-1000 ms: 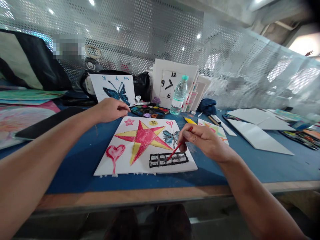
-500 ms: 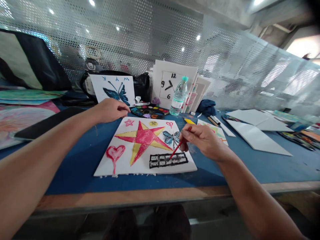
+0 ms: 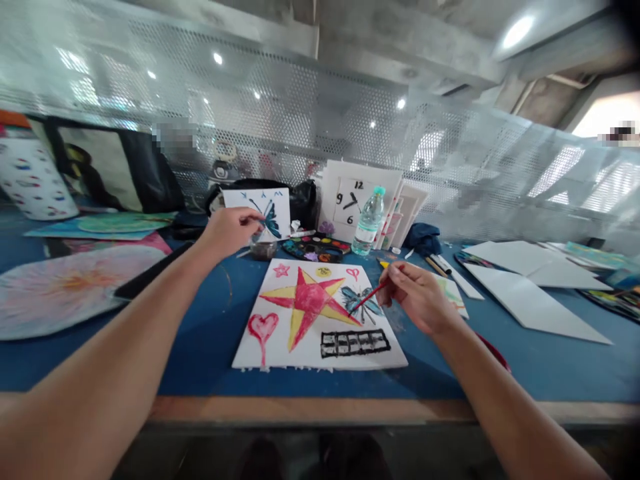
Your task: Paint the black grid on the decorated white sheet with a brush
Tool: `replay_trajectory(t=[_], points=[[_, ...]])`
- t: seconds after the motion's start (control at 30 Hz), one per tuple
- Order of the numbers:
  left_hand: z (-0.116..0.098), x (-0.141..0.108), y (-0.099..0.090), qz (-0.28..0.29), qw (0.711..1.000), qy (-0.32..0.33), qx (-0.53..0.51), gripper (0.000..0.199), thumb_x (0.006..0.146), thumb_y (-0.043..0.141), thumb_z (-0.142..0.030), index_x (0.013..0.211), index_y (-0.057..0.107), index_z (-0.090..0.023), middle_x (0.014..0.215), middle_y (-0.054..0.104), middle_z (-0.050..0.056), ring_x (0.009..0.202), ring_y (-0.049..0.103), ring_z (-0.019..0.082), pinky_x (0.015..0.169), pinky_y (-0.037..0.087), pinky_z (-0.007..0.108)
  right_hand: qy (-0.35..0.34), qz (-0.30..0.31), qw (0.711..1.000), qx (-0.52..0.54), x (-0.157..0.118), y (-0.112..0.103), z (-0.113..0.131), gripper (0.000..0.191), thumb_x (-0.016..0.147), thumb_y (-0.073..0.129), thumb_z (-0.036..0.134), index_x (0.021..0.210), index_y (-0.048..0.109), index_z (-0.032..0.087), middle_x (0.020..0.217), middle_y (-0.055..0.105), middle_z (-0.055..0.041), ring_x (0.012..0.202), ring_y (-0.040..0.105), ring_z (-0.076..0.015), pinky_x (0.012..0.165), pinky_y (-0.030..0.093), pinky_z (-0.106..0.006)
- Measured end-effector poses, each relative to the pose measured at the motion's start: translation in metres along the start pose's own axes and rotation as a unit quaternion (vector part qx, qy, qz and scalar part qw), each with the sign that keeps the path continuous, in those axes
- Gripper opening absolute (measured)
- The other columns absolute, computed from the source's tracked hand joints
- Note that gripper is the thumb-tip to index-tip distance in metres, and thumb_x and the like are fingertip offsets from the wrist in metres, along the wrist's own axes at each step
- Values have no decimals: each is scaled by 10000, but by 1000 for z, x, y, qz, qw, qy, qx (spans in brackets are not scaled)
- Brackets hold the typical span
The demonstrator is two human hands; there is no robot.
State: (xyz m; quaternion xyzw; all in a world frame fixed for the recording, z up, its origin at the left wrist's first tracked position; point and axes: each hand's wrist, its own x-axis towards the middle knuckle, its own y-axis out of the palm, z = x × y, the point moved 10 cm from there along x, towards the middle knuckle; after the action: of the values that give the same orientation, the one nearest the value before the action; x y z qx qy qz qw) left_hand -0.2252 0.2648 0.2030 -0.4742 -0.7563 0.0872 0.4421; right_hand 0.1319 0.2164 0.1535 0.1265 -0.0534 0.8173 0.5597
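Observation:
My right hand [image 3: 417, 297] is closed on a thin red paintbrush [image 3: 375, 293], its dark tip pointing down-left over the painted board [image 3: 280, 307], near a tip of the star. The white board bears a red-and-yellow star [image 3: 310, 300], a blue butterfly, a pink heart and a black grid [image 3: 355, 343]. My left hand [image 3: 233, 230] has its fingers curled together at the top of a clear cup of dark liquid [image 3: 263, 249]. Whether they grip its rim or something small is hidden. Right of the cup lies a paint palette [image 3: 315, 247] with several colours.
Behind the palette stand a water bottle [image 3: 369, 223], a stack of white boards [image 3: 325, 180] and a butterfly card [image 3: 234, 199]. White panels [image 3: 540, 303] lie to the right. A round pastel painting [image 3: 55, 287] and dark board [image 3: 150, 273] are left.
The view has shifted. My right hand has drawn the brush up from the grid toward the star and butterfly. My left hand has moved left relative to the board, and the cup now shows.

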Motion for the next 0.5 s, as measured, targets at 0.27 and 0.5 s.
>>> replay_trajectory(t=[0.27,0.5], points=[[44,-10,-61,-271,921,-131,-249,237,673,502,-173,866,639,-167,661,667,22,607,667,163,543,512,242,14,-20,998,-50,59,40,30,251,807,687,375,760,607,142,556,652,-11,512,611,-117,546,511,-240],[39,-16,-73,-325,904,-83,-265,287,703,508,-179,974,600,-196,659,643,-12,609,661,155,535,509,237,32,-9,994,-104,145,145,17,323,970,418,173,687,570,141,531,623,-1,444,558,-72,477,465,-177]])
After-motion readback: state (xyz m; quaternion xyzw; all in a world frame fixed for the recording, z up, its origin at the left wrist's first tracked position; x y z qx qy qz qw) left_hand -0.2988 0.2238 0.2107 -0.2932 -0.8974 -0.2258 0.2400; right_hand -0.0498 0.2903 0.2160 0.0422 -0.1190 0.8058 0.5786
